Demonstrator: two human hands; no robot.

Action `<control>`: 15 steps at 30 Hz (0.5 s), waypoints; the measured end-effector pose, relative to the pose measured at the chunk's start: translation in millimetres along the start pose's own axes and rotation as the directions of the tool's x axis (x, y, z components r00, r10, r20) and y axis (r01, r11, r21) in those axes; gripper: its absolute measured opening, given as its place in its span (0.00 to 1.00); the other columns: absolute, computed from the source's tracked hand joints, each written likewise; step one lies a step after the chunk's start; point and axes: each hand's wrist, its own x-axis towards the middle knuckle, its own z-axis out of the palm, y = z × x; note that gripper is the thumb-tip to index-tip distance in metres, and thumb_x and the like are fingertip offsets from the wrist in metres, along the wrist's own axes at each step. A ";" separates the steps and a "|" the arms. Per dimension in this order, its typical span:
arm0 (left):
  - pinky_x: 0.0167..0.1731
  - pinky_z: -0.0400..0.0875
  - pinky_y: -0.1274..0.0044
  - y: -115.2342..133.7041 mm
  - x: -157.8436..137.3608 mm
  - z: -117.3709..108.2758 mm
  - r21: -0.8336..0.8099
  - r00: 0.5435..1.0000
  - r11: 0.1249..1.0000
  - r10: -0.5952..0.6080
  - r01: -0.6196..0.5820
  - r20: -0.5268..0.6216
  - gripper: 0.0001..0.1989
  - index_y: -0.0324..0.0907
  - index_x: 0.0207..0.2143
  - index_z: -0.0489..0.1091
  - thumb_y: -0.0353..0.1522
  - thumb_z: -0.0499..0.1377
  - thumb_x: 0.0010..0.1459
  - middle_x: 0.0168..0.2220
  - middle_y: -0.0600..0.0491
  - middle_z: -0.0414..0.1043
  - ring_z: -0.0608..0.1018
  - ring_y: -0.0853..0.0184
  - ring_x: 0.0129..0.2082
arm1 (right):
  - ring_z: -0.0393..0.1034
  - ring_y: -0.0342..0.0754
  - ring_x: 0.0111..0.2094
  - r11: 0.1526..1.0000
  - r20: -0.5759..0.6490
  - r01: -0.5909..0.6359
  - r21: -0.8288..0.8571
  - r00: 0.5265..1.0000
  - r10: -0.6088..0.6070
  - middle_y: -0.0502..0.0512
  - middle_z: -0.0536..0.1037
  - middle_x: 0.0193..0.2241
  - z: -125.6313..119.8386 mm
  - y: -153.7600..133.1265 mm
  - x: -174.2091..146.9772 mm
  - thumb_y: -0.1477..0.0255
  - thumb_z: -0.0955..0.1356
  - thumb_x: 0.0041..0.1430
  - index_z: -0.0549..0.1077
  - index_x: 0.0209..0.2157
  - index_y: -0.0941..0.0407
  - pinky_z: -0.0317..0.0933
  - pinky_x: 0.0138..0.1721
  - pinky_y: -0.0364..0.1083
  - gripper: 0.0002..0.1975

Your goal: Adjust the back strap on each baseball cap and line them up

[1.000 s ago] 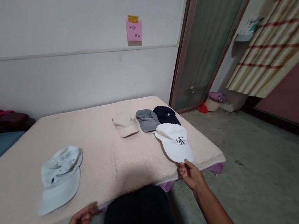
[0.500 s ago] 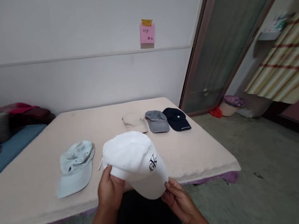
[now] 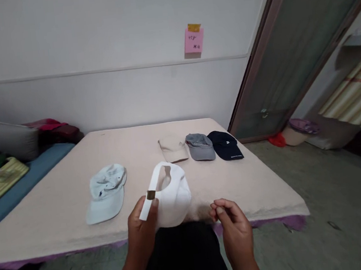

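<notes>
My left hand (image 3: 143,225) grips a white baseball cap (image 3: 176,197) by its back, near the strap (image 3: 146,205) with its brass-coloured buckle. The cap's rear opening faces me, and its brim is hidden. To its right my right hand (image 3: 235,228) is apart from the cap, fingers curled and thumb against the fingertips, with nothing visible in them. A pale blue cap (image 3: 106,194) lies on the bed to the left. Farther back sit a beige cap (image 3: 173,149), a grey cap (image 3: 200,147) and a navy cap (image 3: 226,145) in a row.
The caps lie on a bed with a cream cover (image 3: 136,144). Cushions (image 3: 14,137) and folded cloth stand at the left. A pink note (image 3: 194,40) is taped to the wall. On the floor at right is a bin (image 3: 299,131) beside a sliding door (image 3: 275,56).
The white cap has been turned so its back strap shows instead of the front logo. My right hand has let go of the brim and moved right. The view has shifted left.
</notes>
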 end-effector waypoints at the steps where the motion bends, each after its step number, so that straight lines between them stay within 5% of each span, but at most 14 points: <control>1: 0.22 0.58 0.81 0.4 -2.9 2.4 0.038 0.999 0.999 0.014 -0.016 0.049 0.10 0.42 0.30 0.69 0.40 0.58 0.56 0.23 0.58 0.64 0.65 0.70 0.23 | 0.67 0.44 0.28 0.985 0.072 0.144 -0.090 0.988 -0.138 0.51 0.73 0.28 2.1 -16.0 -5.0 0.73 0.67 0.57 0.72 0.34 0.55 0.63 0.30 0.44 0.02; 4: 0.24 0.59 0.80 4.6 -12.1 11.3 0.125 0.975 0.989 0.050 -0.078 0.215 0.10 0.42 0.30 0.67 0.38 0.54 0.60 0.24 0.58 0.63 0.64 0.69 0.24 | 0.68 0.49 0.40 0.801 0.380 0.561 -0.210 0.802 -0.462 0.56 0.72 0.38 11.6 -54.3 -18.9 0.81 0.63 0.58 0.71 0.41 0.54 0.64 0.39 0.48 0.12; 6: 0.26 0.61 0.79 7.6 -17.9 16.5 0.148 0.938 0.980 0.078 -0.135 0.339 0.09 0.43 0.32 0.66 0.36 0.51 0.62 0.25 0.58 0.64 0.65 0.69 0.25 | 0.66 0.51 0.46 0.681 0.541 0.703 -0.207 0.662 -0.519 0.59 0.70 0.43 19.2 -66.5 -24.1 0.83 0.62 0.57 0.69 0.47 0.54 0.63 0.45 0.51 0.18; 8: 0.28 0.62 0.79 9.1 -22.0 19.6 0.165 0.896 0.968 0.104 -0.191 0.432 0.07 0.42 0.34 0.66 0.32 0.49 0.61 0.27 0.57 0.67 0.67 0.69 0.27 | 0.63 0.52 0.49 0.626 0.643 0.750 -0.215 0.591 -0.488 0.60 0.69 0.46 25.2 -68.8 -25.1 0.84 0.61 0.57 0.66 0.51 0.55 0.61 0.49 0.54 0.21; 15: 0.27 0.59 0.78 4.8 -27.4 19.5 0.279 0.825 0.921 0.074 -0.272 0.561 0.12 0.42 0.28 0.63 0.35 0.48 0.64 0.24 0.58 0.64 0.66 0.70 0.25 | 0.64 0.50 0.44 0.654 0.652 0.713 -0.252 0.625 -0.430 0.58 0.71 0.42 23.7 -57.0 -17.5 0.80 0.62 0.59 0.69 0.45 0.56 0.60 0.47 0.51 0.13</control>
